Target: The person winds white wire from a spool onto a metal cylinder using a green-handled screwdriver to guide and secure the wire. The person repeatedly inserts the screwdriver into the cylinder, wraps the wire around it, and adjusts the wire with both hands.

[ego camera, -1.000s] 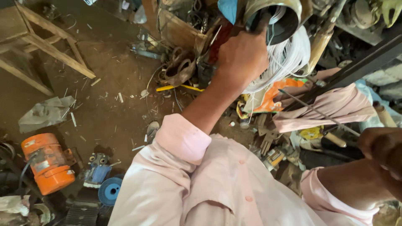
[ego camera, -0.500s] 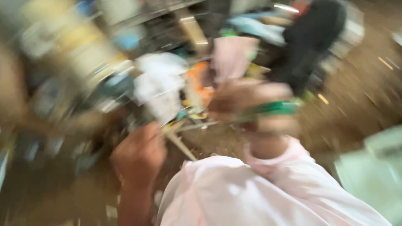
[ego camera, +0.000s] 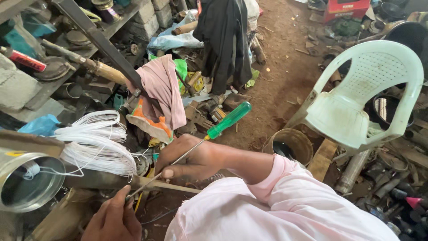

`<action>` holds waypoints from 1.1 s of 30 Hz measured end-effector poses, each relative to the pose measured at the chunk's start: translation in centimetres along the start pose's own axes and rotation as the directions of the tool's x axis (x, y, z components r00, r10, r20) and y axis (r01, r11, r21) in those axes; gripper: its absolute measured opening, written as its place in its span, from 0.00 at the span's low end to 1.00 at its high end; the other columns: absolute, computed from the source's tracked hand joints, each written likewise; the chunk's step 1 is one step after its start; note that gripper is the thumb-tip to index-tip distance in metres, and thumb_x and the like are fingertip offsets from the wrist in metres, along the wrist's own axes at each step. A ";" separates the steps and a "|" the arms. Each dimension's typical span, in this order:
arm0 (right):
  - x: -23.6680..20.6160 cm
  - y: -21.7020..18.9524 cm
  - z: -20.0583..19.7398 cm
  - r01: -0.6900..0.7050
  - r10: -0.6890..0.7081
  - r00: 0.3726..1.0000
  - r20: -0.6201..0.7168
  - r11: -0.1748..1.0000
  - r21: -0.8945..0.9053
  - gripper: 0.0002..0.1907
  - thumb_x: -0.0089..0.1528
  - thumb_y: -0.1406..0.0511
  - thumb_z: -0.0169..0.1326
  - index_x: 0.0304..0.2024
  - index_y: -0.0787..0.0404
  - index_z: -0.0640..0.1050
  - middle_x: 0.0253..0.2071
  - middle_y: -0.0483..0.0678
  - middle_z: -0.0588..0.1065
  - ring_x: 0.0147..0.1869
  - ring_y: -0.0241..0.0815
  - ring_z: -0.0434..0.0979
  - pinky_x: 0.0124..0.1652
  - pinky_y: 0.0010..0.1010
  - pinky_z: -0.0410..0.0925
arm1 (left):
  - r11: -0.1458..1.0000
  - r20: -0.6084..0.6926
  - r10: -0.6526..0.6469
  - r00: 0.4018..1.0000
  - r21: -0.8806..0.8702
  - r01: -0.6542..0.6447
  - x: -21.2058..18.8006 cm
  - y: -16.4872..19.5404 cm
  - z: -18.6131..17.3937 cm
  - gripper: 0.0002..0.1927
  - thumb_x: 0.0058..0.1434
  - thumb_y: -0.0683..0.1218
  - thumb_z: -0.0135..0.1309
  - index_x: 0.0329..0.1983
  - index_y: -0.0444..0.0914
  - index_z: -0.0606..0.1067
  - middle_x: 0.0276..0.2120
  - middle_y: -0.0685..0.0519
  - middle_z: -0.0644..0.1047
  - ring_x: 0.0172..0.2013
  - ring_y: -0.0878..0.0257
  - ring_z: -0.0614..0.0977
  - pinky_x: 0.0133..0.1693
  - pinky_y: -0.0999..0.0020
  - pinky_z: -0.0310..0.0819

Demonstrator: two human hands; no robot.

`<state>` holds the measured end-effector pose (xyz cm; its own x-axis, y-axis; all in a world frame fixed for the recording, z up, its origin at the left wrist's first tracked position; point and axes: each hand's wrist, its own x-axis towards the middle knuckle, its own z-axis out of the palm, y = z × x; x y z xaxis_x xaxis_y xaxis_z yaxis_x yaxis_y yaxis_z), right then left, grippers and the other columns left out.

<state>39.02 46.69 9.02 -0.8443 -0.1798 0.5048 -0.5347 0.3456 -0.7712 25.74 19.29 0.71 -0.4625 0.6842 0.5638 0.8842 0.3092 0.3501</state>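
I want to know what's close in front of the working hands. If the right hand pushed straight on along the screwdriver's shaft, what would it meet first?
Most likely the left hand, whose fingers sit at the tip of the screwdriver that the right hand grips; depth is unclear.

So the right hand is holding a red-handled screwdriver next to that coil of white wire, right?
Not quite: the screwdriver handle is green, not red, as the head view shows. The rest holds: the right hand grips it beside the coil of white wire.
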 end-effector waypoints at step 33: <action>8.1 8.3 -5.8 0.550 -0.520 0.824 -0.224 0.830 0.096 0.22 0.73 0.55 0.53 0.44 0.72 0.72 0.36 0.58 0.74 0.34 0.50 0.81 0.31 0.35 0.76 | 0.834 -0.383 -0.514 0.767 -0.016 0.551 4.7 -2.0 3.0 0.31 0.62 0.53 0.59 0.66 0.37 0.67 0.24 0.45 0.80 0.24 0.44 0.82 0.27 0.49 0.74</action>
<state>27.94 53.41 8.96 -0.4099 -0.1212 0.9040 -0.9112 0.0991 -0.3999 21.95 23.92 0.42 -0.8347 0.1130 0.5391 0.4817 0.6243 0.6150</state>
